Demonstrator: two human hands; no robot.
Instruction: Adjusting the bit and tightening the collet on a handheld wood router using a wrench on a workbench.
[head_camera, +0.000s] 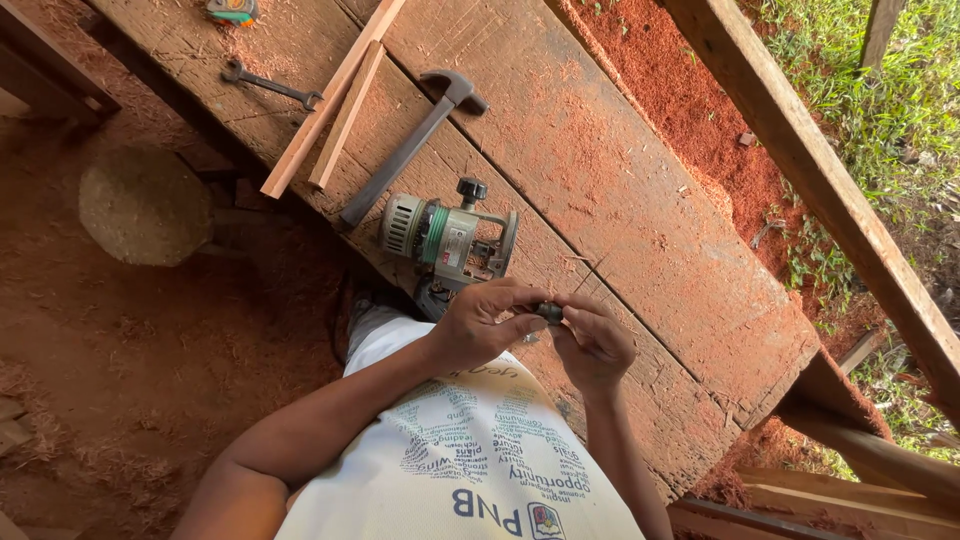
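My left hand (485, 322) and my right hand (596, 340) meet in front of my chest, both pinching a small dark metal part (549, 312) between the fingertips. Just beyond my hands a grey and green electric router (447, 237) lies on its side on the wooden workbench (640, 200). A thin dark line, maybe a wire or a crack, runs across the bench right above my right hand; I cannot tell which.
A hammer (410, 150) lies beside the router. Two thin wooden strips (335, 100), a spanner (270, 86) and a tape measure (232, 10) sit farther along the bench. A tree stump (145, 205) stands on the sawdust floor. A timber beam (830, 180) crosses at the right.
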